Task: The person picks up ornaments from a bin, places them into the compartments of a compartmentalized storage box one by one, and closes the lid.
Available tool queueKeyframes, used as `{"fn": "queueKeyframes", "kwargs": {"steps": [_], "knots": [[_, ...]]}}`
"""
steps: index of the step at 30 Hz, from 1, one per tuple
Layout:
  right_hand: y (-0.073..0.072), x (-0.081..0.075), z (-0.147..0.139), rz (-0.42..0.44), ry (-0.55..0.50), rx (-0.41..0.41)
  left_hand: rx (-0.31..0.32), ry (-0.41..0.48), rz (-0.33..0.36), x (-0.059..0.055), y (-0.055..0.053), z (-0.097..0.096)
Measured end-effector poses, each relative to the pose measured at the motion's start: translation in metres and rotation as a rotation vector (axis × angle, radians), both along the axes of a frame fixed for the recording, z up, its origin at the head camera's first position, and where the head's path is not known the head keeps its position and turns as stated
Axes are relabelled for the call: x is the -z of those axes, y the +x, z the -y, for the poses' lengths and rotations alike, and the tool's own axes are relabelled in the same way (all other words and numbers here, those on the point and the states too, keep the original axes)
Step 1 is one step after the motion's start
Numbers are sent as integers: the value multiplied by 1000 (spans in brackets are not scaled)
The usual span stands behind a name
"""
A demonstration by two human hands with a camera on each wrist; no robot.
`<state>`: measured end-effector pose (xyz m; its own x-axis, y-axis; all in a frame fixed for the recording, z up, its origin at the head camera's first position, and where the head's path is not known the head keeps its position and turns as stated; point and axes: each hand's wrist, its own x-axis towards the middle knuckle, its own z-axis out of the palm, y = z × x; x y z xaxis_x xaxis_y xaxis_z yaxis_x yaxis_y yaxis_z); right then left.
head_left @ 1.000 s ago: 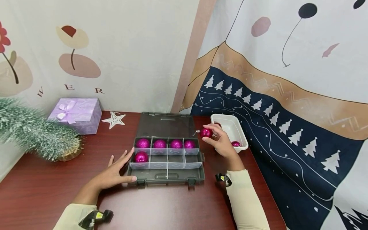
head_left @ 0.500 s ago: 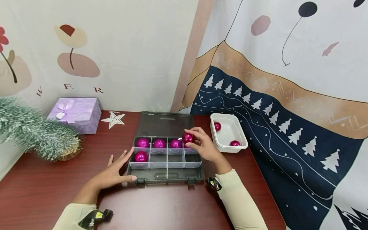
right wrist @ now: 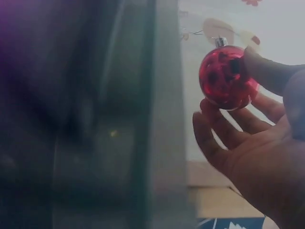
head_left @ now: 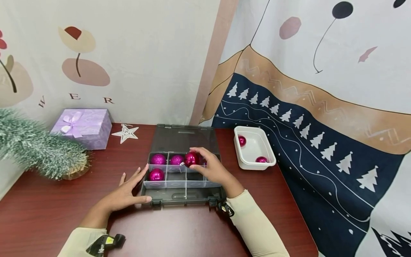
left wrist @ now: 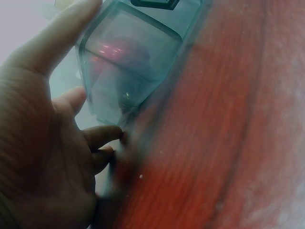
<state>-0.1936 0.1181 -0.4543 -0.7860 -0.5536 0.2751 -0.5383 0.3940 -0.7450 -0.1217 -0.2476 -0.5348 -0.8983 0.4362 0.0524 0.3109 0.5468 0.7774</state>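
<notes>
A shiny magenta Christmas ball (head_left: 191,159) with a silver cap is pinched between the thumb and fingers of my right hand (head_left: 210,167), above the compartment box. In the right wrist view the same Christmas ball (right wrist: 224,78) shows clear of the box wall. The grey see-through compartment box (head_left: 174,197) lies with its lid folded back. Glittery balls (head_left: 158,159) sit in its back row, partly hidden on the right by my right hand. One shiny ball (head_left: 156,174) rests in the middle row's left compartment. My left hand (head_left: 123,194) touches the box's left side with fingers spread.
A white tub (head_left: 253,166) with two shiny balls stands at the right. On the left are a frosted small tree (head_left: 41,146), a lilac gift box (head_left: 96,130) and a white star (head_left: 126,133). A printed cloth (head_left: 276,117) hangs along the table's right edge.
My right hand has carried the Christmas ball leftward, from beside the white tub to over the box. The left hand has stayed against the box's side.
</notes>
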Motion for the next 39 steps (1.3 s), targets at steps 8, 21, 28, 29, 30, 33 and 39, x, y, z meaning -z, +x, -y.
{"fn": "queueKeyframes", "kwargs": {"steps": [8, 21, 28, 29, 30, 33, 39], "knots": [[8, 1, 17, 20, 78, 8, -2, -6, 0, -2, 0, 0], [20, 10, 36, 18, 158, 70, 6, 3, 5, 0, -1, 0], [22, 17, 41, -26, 211, 60, 5, 8, 11, -2, 0, -1], [22, 18, 42, -34, 216, 58, 5, 7, 12, -3, 0, -1], [22, 19, 42, -36, 215, 55, 5, 7, 14, -3, 0, -1], [21, 22, 43, -50, 228, 53, 2, 3, 17, -3, 0, -1], [21, 26, 44, -45, 243, 52, -4, 2, 20, -4, 1, -1]]}}
